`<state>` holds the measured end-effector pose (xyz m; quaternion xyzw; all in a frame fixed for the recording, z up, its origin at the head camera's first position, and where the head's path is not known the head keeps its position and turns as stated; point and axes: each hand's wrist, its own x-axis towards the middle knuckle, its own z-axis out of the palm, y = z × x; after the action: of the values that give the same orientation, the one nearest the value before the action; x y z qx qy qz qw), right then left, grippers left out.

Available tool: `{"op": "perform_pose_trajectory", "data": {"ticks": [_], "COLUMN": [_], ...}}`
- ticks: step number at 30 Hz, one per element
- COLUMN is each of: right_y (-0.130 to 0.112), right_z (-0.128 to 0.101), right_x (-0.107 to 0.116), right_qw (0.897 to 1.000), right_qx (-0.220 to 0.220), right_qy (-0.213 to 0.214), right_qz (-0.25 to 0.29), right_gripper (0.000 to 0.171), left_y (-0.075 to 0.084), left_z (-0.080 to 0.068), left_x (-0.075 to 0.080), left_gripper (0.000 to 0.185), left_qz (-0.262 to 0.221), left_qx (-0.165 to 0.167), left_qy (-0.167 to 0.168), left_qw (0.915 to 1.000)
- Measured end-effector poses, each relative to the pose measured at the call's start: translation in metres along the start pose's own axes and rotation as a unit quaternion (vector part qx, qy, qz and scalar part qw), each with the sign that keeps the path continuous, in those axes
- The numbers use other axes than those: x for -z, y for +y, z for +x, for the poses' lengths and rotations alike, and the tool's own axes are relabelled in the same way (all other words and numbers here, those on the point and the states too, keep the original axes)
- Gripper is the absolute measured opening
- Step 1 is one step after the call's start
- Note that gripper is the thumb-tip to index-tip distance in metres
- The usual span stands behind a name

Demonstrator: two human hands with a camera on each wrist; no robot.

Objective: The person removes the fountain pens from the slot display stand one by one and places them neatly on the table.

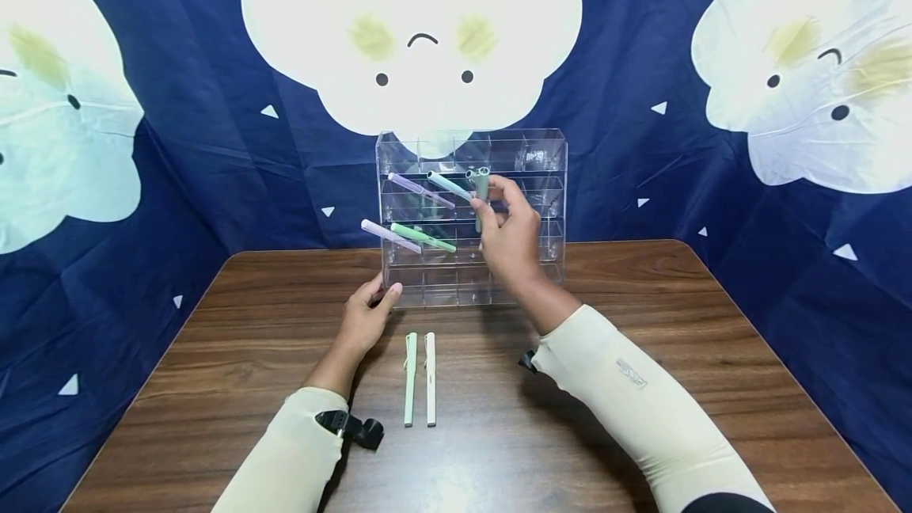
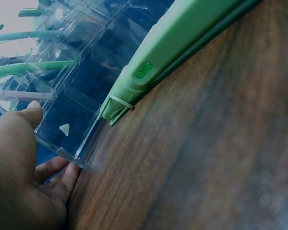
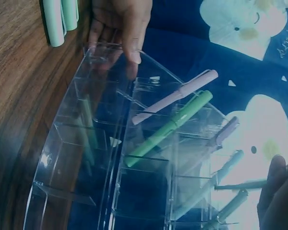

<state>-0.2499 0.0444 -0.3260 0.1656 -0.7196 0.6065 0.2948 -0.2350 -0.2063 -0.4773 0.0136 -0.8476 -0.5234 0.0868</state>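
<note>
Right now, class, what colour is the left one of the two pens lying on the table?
Light green pen, beside a white one; clearest in the head view.

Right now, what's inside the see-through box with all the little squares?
The clear organizer holds four slanted pens: two lilac, a green and a teal. The right hand holds a grey-green pen at another slot, hiding the slots behind it.

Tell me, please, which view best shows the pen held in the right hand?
The head view: the right hand pinches the grey-green pen at the clear organizer. The right wrist view catches only part of it; the left wrist view does not show it clearly.
</note>
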Motion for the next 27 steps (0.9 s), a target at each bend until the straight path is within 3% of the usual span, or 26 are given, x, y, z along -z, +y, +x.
{"op": "perform_pose_trajectory", "data": {"ticks": [5,8,19,27], "right_y": [-0.002,-0.001,0.008,0.016], "right_z": [-0.007,-0.013,-0.038,-0.053], "right_x": [0.015,0.022,0.029,0.026], "right_qw": [1.000,0.999,0.989,0.969], "right_qx": [-0.009,-0.020,-0.065,-0.149], "right_qy": [-0.023,-0.045,-0.129,-0.192], "right_qz": [-0.014,-0.013,0.024,0.042], "right_gripper": [0.065,0.076,0.078,0.085], "left_y": [-0.001,-0.001,0.000,0.002], "left_z": [-0.001,-0.001,-0.001,0.000], "left_x": [-0.001,0.000,0.000,0.000], "left_gripper": [0.060,0.060,0.059,0.060], "left_qz": [-0.003,-0.003,-0.011,-0.001], "left_qx": [0.005,0.004,0.007,0.006], "left_qy": [-0.002,-0.001,0.000,-0.005], "left_qw": [1.0000,1.0000,0.9999,1.0000]}}
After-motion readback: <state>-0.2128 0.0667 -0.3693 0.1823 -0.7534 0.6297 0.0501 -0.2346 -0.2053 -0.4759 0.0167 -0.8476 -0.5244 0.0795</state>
